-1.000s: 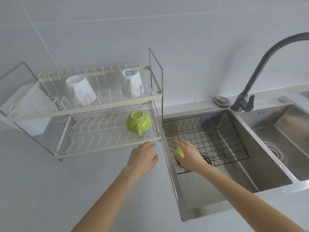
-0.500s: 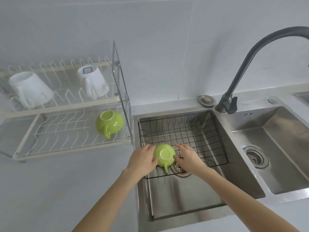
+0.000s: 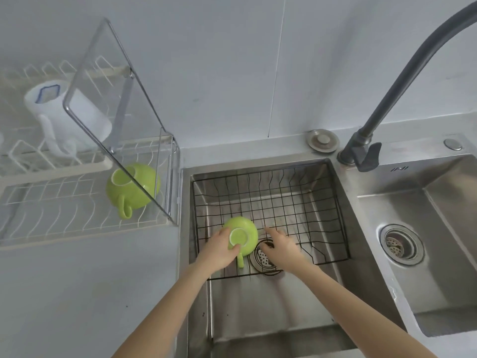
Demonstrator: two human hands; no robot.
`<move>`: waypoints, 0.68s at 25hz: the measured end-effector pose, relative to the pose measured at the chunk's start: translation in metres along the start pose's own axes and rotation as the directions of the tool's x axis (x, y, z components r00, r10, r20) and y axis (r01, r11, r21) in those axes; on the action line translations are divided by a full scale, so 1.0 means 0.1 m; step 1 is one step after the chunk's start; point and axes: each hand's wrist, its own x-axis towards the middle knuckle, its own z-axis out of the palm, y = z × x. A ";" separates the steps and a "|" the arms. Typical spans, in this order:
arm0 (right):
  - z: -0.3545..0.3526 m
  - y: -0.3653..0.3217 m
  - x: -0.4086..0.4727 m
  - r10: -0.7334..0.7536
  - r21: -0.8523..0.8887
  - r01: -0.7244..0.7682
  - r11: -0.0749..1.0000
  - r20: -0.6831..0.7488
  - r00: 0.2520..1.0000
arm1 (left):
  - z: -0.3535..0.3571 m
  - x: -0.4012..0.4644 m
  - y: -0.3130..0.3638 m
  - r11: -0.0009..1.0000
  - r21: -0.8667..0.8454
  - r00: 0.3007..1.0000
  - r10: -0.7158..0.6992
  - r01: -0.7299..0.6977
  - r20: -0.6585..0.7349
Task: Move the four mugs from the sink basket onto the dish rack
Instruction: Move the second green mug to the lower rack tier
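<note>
A green mug (image 3: 242,236) lies upside down in the black wire sink basket (image 3: 304,200), its handle pointing toward me. My left hand (image 3: 219,250) grips its left side and base. Just to the mug's right, my right hand (image 3: 280,248) hovers with fingers spread and holds nothing. On the white dish rack (image 3: 64,202) at the left, a second green mug (image 3: 133,188) rests upside down on the lower tier. A white mug (image 3: 67,115) sits on the upper tier, partly behind the rack's metal side frame.
A dark curved faucet (image 3: 402,81) rises at the right over the divider between the two steel basins. A second basin with a drain (image 3: 401,245) lies further right. A drain stopper (image 3: 322,140) sits on the back ledge. Grey counter (image 3: 77,293) extends below the rack.
The view has shifted right and down toward the sink. My left hand has closed around the green mug in the basket, and my right hand has come off it to the right.
</note>
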 end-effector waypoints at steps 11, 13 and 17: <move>0.27 0.08 0.65 0.159 0.189 -0.185 0.964 0.143 0.977 | 0.28 0.59 -0.20 0.922 -0.330 0.976 -0.217 0.203 -0.003; 0.32 0.07 0.71 0.176 0.210 -0.208 0.955 0.161 0.971 | 0.30 0.65 -0.21 0.915 -0.340 0.973 -0.230 0.218 0.003; 0.41 0.05 0.81 0.210 0.248 -0.244 0.937 0.155 0.965 | 0.34 0.72 -0.23 0.900 -0.366 0.967 -0.256 0.234 -0.010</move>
